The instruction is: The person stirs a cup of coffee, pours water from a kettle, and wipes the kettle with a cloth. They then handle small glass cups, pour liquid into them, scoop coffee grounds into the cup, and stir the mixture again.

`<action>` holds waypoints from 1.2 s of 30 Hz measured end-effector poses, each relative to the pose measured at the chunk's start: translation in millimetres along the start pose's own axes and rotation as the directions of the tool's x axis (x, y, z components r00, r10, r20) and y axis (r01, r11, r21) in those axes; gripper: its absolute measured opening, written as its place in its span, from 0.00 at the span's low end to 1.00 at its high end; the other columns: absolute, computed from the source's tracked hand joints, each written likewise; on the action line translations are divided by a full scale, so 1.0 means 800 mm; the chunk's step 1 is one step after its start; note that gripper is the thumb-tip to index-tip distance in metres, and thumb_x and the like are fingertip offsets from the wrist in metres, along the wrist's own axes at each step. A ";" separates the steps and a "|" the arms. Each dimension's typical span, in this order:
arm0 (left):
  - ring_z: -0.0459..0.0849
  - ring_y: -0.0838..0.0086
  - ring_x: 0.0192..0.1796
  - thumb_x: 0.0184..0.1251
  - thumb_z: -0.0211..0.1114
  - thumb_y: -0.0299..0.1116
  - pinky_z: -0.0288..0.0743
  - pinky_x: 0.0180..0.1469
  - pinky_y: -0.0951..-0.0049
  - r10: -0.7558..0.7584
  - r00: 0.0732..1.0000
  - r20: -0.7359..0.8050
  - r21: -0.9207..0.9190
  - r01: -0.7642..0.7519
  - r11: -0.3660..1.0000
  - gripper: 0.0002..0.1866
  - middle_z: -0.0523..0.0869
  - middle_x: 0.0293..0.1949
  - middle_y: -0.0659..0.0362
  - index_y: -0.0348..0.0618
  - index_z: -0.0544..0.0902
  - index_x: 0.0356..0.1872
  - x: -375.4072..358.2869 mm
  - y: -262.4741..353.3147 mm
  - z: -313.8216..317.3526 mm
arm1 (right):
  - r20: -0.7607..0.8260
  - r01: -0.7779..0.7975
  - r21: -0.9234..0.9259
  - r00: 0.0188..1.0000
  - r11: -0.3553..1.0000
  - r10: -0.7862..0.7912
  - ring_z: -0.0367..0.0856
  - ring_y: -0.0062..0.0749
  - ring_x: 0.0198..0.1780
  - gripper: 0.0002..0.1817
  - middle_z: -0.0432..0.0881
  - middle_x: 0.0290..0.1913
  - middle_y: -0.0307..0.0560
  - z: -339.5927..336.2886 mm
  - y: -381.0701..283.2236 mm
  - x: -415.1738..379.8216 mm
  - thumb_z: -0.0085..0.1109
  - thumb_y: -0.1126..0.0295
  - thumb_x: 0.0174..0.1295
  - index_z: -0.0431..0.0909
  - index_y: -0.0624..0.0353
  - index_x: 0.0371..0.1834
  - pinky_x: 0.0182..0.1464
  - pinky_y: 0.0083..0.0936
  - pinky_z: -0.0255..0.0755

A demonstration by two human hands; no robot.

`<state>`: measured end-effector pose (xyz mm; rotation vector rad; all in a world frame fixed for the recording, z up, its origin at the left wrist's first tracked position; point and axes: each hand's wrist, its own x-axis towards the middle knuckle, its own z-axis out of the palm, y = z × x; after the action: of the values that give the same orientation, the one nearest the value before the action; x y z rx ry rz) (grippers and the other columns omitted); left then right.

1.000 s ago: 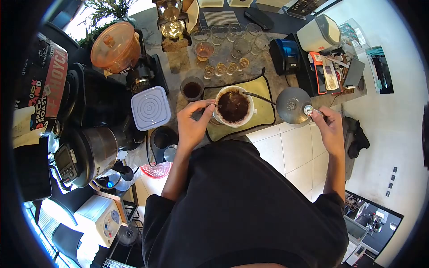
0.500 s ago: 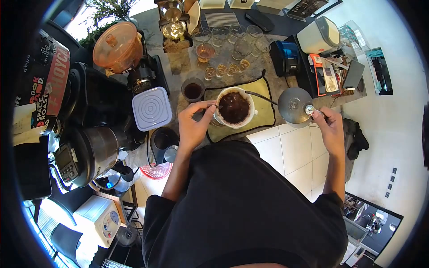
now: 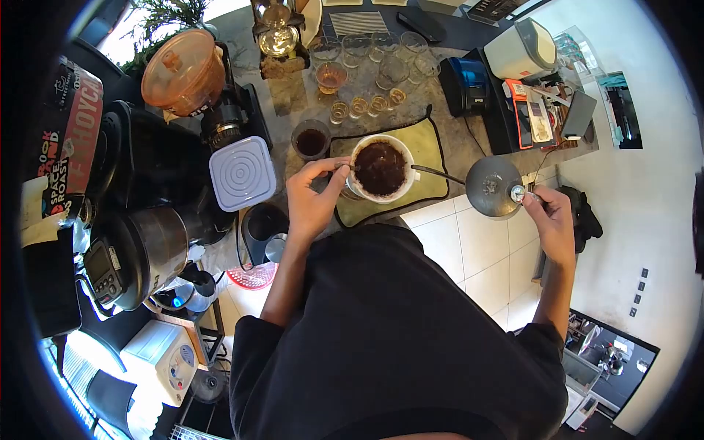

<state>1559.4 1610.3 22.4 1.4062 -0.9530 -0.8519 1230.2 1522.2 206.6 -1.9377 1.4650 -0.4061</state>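
Observation:
A white coffee dripper [image 3: 411,192] filled with wet, dark coffee grounds [image 3: 381,169] sits on a yellow-green cloth [image 3: 431,150]. At the dripper's left rim, my left hand [image 3: 314,202] pinches a thin dark handle [image 3: 353,168]; its far end is hard to make out against the grounds. My right hand [image 3: 554,226] grips a dark gooseneck kettle [image 3: 490,185] from the right, its handle mostly hidden by the fingers. The kettle's thin spout [image 3: 438,174] reaches left, with its tip near the dripper's right side. No water stream can be made out.
Left of the dripper stand a glass of dark liquid [image 3: 312,139] and a square lidded container [image 3: 243,174]. Several small glasses [image 3: 358,108] and larger ones stand behind. Coffee machines [image 3: 158,249] crowd the left; a blue-black device [image 3: 466,86] sits right.
My right hand and the kettle have moved right and toward me, drawing the spout tip from over the dripper's far right rim to its right side. My left hand keeps its pinch at the rim.

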 end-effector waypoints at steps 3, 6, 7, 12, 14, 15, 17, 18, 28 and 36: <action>0.85 0.74 0.46 0.65 0.68 0.29 0.73 0.52 0.72 -0.003 1.000 0.006 -0.009 0.003 1.000 0.09 0.91 0.43 0.58 0.39 0.88 0.43 0.000 -0.003 0.000 | 0.024 0.001 0.035 1.000 0.999 -0.002 0.54 0.13 0.26 0.16 0.60 0.21 0.29 -0.002 -0.002 -0.005 0.64 0.68 0.66 0.71 0.64 0.23 0.28 0.21 0.47; 0.85 0.74 0.46 0.65 0.68 0.29 0.73 0.52 0.72 -0.003 1.000 -0.002 -0.010 0.003 1.000 0.09 0.91 0.43 0.58 0.38 0.88 0.43 0.000 -0.004 0.002 | 0.040 0.006 0.008 0.999 1.000 -0.006 0.54 0.13 0.26 0.16 0.60 0.21 0.29 -0.003 -0.004 -0.008 0.63 0.68 0.66 0.71 0.65 0.24 0.28 0.21 0.47; 0.85 0.75 0.45 0.65 0.68 0.29 0.73 0.52 0.72 0.002 1.000 -0.004 -0.006 -0.002 1.000 0.09 0.91 0.42 0.58 0.38 0.88 0.43 0.000 -0.003 0.001 | 0.041 0.004 0.008 0.999 1.000 -0.005 0.54 0.13 0.26 0.16 0.60 0.21 0.29 -0.004 -0.004 -0.009 0.63 0.68 0.66 0.71 0.65 0.24 0.28 0.21 0.47; 0.85 0.75 0.45 0.65 0.68 0.29 0.72 0.51 0.73 0.010 1.000 -0.001 -0.025 -0.011 1.000 0.08 0.91 0.42 0.58 0.37 0.88 0.42 0.001 -0.004 0.001 | 0.088 0.022 0.044 0.996 0.999 -0.026 0.56 0.15 0.27 0.15 0.62 0.22 0.31 0.002 -0.006 -0.013 0.64 0.69 0.64 0.72 0.65 0.25 0.29 0.21 0.50; 0.85 0.76 0.45 0.65 0.67 0.29 0.72 0.51 0.73 -0.009 1.000 0.014 -0.050 0.009 0.999 0.09 0.91 0.42 0.58 0.37 0.88 0.42 0.002 -0.006 0.000 | 0.119 0.020 0.038 0.993 0.999 -0.024 0.57 0.15 0.28 0.15 0.63 0.22 0.32 0.005 -0.006 -0.011 0.65 0.68 0.64 0.72 0.65 0.25 0.29 0.21 0.51; 0.85 0.76 0.45 0.65 0.67 0.29 0.72 0.51 0.73 -0.008 1.000 0.012 -0.051 0.009 0.999 0.09 0.91 0.42 0.58 0.37 0.88 0.42 0.002 -0.006 0.000 | 0.148 0.017 0.032 0.989 0.999 -0.021 0.57 0.15 0.28 0.15 0.63 0.22 0.32 0.006 -0.006 -0.010 0.65 0.68 0.64 0.72 0.65 0.25 0.29 0.21 0.51; 0.85 0.76 0.45 0.66 0.67 0.30 0.72 0.51 0.73 0.011 1.000 0.007 -0.044 -0.011 0.999 0.09 0.91 0.42 0.58 0.37 0.88 0.42 0.001 -0.006 0.000 | 0.157 0.019 0.026 0.987 0.999 -0.023 0.58 0.15 0.28 0.15 0.63 0.22 0.32 0.010 -0.009 -0.008 0.65 0.68 0.64 0.72 0.65 0.25 0.29 0.21 0.51; 0.85 0.76 0.45 0.66 0.67 0.30 0.72 0.51 0.73 0.012 1.000 0.003 -0.044 -0.011 0.999 0.09 0.91 0.42 0.58 0.37 0.88 0.42 0.001 -0.005 0.000 | 0.163 0.020 0.020 0.986 1.000 -0.023 0.58 0.15 0.27 0.15 0.63 0.22 0.32 0.012 -0.011 -0.007 0.65 0.68 0.64 0.72 0.65 0.24 0.29 0.21 0.51; 0.84 0.73 0.42 0.63 0.69 0.29 0.73 0.48 0.73 0.066 0.996 -0.054 0.012 -0.065 0.998 0.07 0.89 0.38 0.58 0.35 0.86 0.38 -0.004 -0.004 0.006 | 0.172 0.041 0.067 0.984 0.997 -0.052 0.58 0.14 0.27 0.14 0.65 0.21 0.31 0.029 -0.024 0.007 0.64 0.68 0.65 0.74 0.65 0.25 0.29 0.21 0.52; 0.82 0.72 0.38 0.62 0.69 0.29 0.73 0.47 0.73 0.074 0.995 -0.062 0.047 -0.071 0.996 0.08 0.87 0.35 0.57 0.34 0.84 0.37 -0.004 -0.007 0.006 | 0.154 0.057 0.097 0.985 0.994 -0.071 0.57 0.12 0.27 0.14 0.63 0.22 0.29 0.038 -0.024 0.018 0.64 0.68 0.66 0.75 0.65 0.26 0.28 0.19 0.51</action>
<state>1554.1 1611.2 16.6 1.4204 -0.9734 -0.7315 1267.1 1521.6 195.3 -1.9020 1.2644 -0.3350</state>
